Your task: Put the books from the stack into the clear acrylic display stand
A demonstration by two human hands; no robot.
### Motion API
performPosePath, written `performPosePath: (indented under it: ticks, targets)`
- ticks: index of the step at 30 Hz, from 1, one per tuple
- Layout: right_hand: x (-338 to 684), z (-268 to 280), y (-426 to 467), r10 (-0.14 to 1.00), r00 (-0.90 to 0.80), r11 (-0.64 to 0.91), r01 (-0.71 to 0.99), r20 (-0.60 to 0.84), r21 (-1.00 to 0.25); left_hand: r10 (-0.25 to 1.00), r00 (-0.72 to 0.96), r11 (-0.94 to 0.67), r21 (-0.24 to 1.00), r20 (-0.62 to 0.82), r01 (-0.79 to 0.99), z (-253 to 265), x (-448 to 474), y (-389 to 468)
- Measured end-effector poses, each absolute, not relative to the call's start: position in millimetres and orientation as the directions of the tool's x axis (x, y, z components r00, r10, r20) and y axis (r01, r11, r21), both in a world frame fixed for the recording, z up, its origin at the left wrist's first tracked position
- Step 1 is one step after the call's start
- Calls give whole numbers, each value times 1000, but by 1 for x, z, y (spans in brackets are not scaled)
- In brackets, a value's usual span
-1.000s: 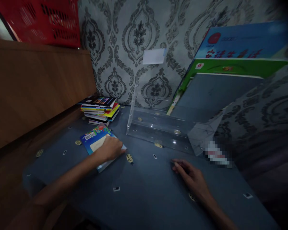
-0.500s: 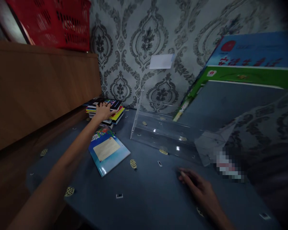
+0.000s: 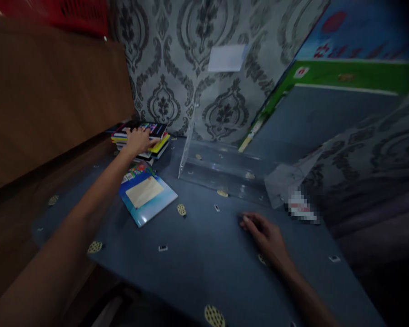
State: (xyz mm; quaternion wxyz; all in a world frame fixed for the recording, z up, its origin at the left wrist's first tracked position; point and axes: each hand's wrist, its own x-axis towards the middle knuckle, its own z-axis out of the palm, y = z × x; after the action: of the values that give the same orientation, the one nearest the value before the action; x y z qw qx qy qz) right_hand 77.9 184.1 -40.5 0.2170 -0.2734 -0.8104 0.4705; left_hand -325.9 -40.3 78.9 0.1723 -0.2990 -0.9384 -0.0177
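Left hand [image 3: 137,140] moved from blue book [image 3: 153,203] to book stack [image 3: 161,143]; fingers spread over top, grip cannot be told. Blue book thus released, lying flat just short of those fingers. Right hand [image 3: 265,232]: thumb, fingertips pressed together, nothing seen pinched.

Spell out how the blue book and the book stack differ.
The blue book lies low; the book stack rises several books high. The blue book shows a blue cover with a cream panel; the book stack is topped in black. The blue book lies in front; the book stack sits behind it. Both rest on the table.
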Motion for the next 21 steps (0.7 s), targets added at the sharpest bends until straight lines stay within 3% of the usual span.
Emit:
performPosePath:
  ticks: [8,12,15,18,21]
  targets:
    - [79,-47,185,651,-756,380,248,67,-891,422,-869,896,27,259,443,84,-317,-22]
    - [80,-47,185,639,-766,392,239,76,-888,413,-881,899,51,231,434,87,-321,-22]
    - [79,-51,187,645,-760,380,234,75,-895,453,-851,873,61,264,484,85,-310,-37]
    - [78,-54,187,653,-752,391,230,93,-891,553,-725,799,-15,411,601,73,-280,-66]
    - [80,-53,183,621,-774,450,222,125,-865,590,-722,794,-101,362,599,47,-253,-106]
